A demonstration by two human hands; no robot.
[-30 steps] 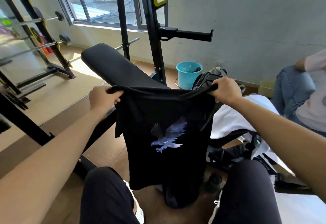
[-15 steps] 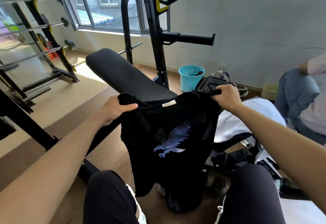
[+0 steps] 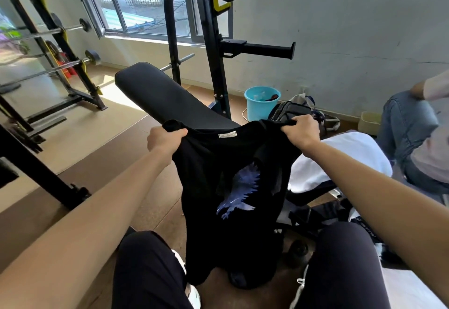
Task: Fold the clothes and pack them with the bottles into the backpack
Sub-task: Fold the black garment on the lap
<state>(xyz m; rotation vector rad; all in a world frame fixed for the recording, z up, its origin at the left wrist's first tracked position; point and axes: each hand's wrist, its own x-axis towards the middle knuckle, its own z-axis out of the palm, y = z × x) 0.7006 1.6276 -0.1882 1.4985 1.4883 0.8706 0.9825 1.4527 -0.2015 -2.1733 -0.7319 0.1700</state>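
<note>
Bench [image 3: 170, 99] behind, tee [image 3: 213, 167] hung btwn L grip [image 3: 165, 139], R grip [image 3: 302, 131]

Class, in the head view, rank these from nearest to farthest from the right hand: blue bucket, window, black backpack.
1. black backpack, just behind the right hand.
2. blue bucket, farther back, slightly left.
3. window, far left at the back.

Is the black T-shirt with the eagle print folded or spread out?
Not folded. The black T-shirt hangs loose, held up by its top edge in the left hand and the right hand.
</note>
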